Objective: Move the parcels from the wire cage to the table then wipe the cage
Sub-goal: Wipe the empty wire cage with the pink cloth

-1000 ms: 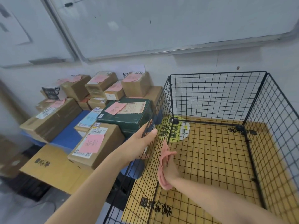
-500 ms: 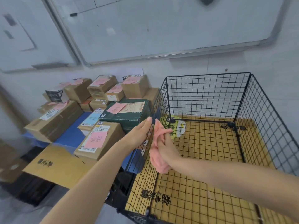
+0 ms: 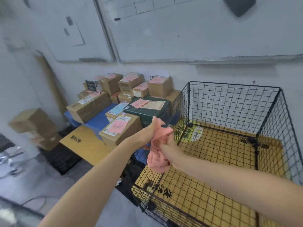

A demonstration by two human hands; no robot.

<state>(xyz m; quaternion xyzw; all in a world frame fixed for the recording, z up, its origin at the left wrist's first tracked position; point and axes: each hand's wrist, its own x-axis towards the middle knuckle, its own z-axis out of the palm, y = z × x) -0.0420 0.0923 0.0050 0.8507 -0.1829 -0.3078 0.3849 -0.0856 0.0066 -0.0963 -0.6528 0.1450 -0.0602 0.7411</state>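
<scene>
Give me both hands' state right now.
Left hand: open, fingers straight against the wire cage wall.
Right hand: holding the pink cloth, fingers curled round it.

Mostly blurred. A white sheet [image 3: 159,77] on the wall behind the parcels [image 3: 162,89] is showing one large black Chinese character, possibly 超, plus small digits that are too blurred to read. Black printed characters are showing on the cardboard [image 3: 213,202] under the cage [image 3: 234,102], near its front-left corner, unreadable. Similar black print is showing on the flat cardboard [image 3: 85,145] left of the cage. Pink notes [image 3: 118,126] and white shipping labels [image 3: 123,118] are lying on the parcels, writing illegible. A round yellow-white print [image 3: 196,133] on the cage floor is carrying dark characters, unreadable.
</scene>
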